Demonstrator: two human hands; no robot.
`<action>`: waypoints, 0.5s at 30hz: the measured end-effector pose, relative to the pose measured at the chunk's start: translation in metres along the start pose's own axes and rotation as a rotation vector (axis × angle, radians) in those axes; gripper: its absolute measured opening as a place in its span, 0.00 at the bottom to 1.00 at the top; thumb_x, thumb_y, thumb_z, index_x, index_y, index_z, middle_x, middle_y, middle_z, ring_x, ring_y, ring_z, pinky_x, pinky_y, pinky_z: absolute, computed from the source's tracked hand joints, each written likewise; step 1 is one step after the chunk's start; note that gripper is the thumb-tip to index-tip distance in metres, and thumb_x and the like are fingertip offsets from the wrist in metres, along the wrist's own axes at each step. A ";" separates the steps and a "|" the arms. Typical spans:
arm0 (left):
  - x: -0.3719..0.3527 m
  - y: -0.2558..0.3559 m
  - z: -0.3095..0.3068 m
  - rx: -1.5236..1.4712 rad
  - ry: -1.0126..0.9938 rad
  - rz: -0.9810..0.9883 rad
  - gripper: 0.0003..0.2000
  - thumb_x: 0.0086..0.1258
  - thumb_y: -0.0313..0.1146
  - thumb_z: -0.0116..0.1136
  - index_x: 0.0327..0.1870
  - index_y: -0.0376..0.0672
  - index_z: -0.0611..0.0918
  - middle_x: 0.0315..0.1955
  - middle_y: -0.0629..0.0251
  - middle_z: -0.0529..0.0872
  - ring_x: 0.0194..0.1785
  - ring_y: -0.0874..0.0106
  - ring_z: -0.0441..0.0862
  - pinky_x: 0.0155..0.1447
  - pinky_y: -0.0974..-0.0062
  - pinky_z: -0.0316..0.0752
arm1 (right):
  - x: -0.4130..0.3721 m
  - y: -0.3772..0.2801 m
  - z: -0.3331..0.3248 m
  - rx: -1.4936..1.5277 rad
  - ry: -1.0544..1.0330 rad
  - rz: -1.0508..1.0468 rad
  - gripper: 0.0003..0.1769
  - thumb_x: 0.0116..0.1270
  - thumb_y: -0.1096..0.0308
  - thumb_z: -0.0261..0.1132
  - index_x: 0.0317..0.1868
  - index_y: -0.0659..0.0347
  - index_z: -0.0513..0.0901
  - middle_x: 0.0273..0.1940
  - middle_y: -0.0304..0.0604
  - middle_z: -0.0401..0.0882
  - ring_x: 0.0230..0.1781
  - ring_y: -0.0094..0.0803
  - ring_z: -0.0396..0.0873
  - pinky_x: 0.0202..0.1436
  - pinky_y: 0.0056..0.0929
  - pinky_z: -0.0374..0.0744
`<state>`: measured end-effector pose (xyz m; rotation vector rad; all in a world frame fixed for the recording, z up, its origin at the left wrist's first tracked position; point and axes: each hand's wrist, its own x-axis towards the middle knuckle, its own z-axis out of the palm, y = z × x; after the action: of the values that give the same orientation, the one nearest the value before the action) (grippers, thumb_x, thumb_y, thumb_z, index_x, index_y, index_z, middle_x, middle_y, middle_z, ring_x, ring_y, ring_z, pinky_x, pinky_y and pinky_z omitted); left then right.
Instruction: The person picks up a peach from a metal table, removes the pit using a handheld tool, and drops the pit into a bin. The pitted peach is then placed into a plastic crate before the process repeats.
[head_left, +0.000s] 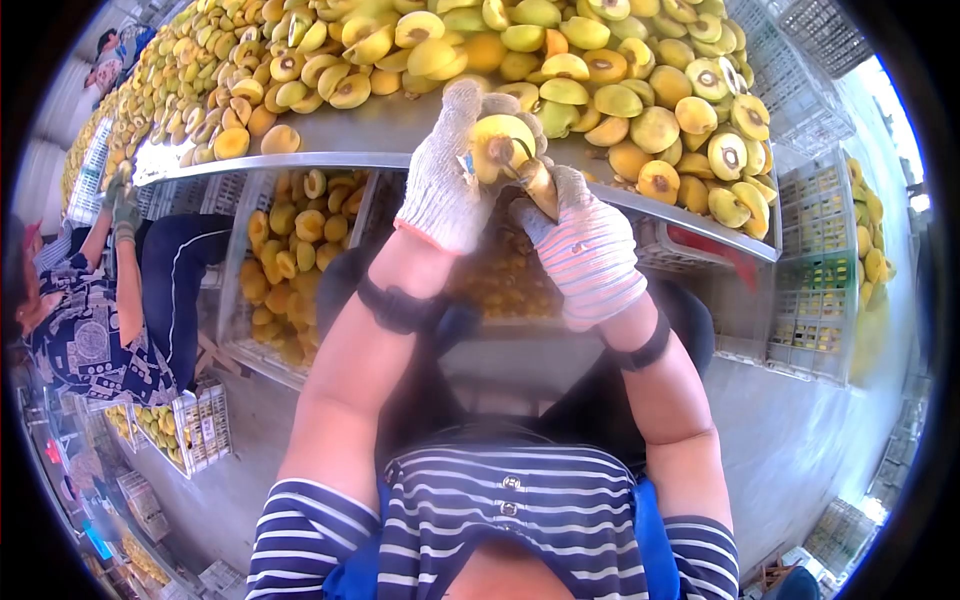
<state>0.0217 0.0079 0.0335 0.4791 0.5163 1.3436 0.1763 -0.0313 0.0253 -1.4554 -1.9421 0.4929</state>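
Note:
My left hand (pixel 450 170), in a white knitted glove, is closed around a yellow peach half (pixel 500 145) with its cut face turned up toward me. My right hand (pixel 592 245), gloved in white with fine stripes, grips a shiny curved metal pitting spoon (pixel 538 187). The spoon's tip meets the lower right of the peach's cut face. Both hands are over the front edge of a metal table (pixel 350 130). Piled on it just beyond my hands are many peach halves (pixel 620 100), several with the stone still in.
Below the table edge, a crate (pixel 235 300) of peach halves stands at left. More plastic crates (pixel 812 290) are stacked at right. A seated co-worker (pixel 100 310) works at the same table on the left, beside another crate (pixel 205 430) on the floor.

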 end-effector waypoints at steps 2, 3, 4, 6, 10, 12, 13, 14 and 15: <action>-0.001 -0.003 -0.002 0.049 -0.019 -0.022 0.24 0.77 0.54 0.54 0.49 0.37 0.81 0.41 0.49 0.87 0.45 0.58 0.86 0.54 0.63 0.82 | 0.000 0.011 0.002 -0.176 -0.092 -0.191 0.23 0.67 0.56 0.68 0.56 0.61 0.76 0.38 0.53 0.84 0.38 0.52 0.84 0.40 0.43 0.82; -0.002 -0.006 0.000 0.043 -0.016 -0.033 0.24 0.77 0.54 0.54 0.49 0.37 0.81 0.41 0.49 0.87 0.45 0.58 0.86 0.54 0.63 0.82 | -0.002 0.015 0.004 -0.180 -0.098 -0.181 0.23 0.67 0.56 0.68 0.56 0.61 0.76 0.38 0.53 0.84 0.38 0.52 0.84 0.40 0.43 0.82; -0.002 -0.007 0.001 0.068 0.016 -0.014 0.23 0.77 0.53 0.55 0.49 0.36 0.81 0.40 0.49 0.87 0.44 0.59 0.86 0.53 0.63 0.82 | -0.002 0.015 0.005 -0.222 -0.120 -0.126 0.23 0.67 0.58 0.67 0.56 0.62 0.76 0.38 0.53 0.83 0.38 0.51 0.84 0.40 0.43 0.82; -0.001 -0.009 -0.002 0.092 0.051 0.007 0.23 0.77 0.53 0.55 0.48 0.36 0.81 0.39 0.50 0.87 0.42 0.60 0.86 0.51 0.64 0.83 | 0.000 0.010 0.002 -0.265 -0.144 -0.075 0.23 0.67 0.59 0.67 0.57 0.64 0.75 0.37 0.52 0.83 0.39 0.50 0.84 0.40 0.42 0.82; 0.000 -0.006 -0.002 0.356 0.150 0.090 0.22 0.77 0.50 0.56 0.44 0.34 0.81 0.34 0.53 0.87 0.36 0.63 0.85 0.44 0.68 0.82 | 0.000 0.009 0.006 -0.323 -0.232 -0.137 0.22 0.67 0.60 0.66 0.55 0.66 0.74 0.37 0.53 0.83 0.37 0.50 0.84 0.40 0.42 0.81; -0.002 -0.002 0.004 0.259 0.242 -0.001 0.21 0.77 0.48 0.57 0.42 0.34 0.82 0.32 0.54 0.86 0.34 0.64 0.85 0.41 0.70 0.82 | 0.002 0.004 0.007 -0.337 -0.300 -0.133 0.22 0.68 0.61 0.66 0.55 0.66 0.73 0.37 0.53 0.83 0.37 0.50 0.84 0.40 0.42 0.81; -0.004 -0.003 0.005 0.335 0.254 0.028 0.20 0.77 0.48 0.58 0.41 0.34 0.82 0.31 0.55 0.86 0.32 0.66 0.84 0.39 0.72 0.81 | 0.002 -0.003 0.004 -0.301 -0.366 -0.022 0.22 0.68 0.60 0.66 0.54 0.66 0.73 0.36 0.53 0.83 0.37 0.50 0.84 0.40 0.42 0.81; -0.005 -0.004 0.006 0.410 0.262 0.058 0.19 0.76 0.47 0.58 0.40 0.34 0.82 0.30 0.56 0.85 0.31 0.67 0.84 0.36 0.74 0.80 | 0.003 -0.007 0.003 -0.266 -0.429 0.090 0.23 0.67 0.60 0.66 0.54 0.67 0.72 0.36 0.53 0.83 0.37 0.50 0.84 0.40 0.42 0.81; -0.004 -0.005 0.006 0.410 0.261 0.053 0.19 0.76 0.47 0.58 0.40 0.34 0.82 0.30 0.56 0.85 0.31 0.67 0.84 0.36 0.74 0.80 | 0.003 -0.006 0.004 -0.266 -0.430 0.095 0.23 0.67 0.60 0.66 0.54 0.67 0.72 0.36 0.53 0.83 0.37 0.50 0.84 0.40 0.42 0.81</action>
<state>0.0289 0.0027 0.0359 0.6581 1.0119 1.3618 0.1685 -0.0296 0.0267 -1.7231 -2.3529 0.6528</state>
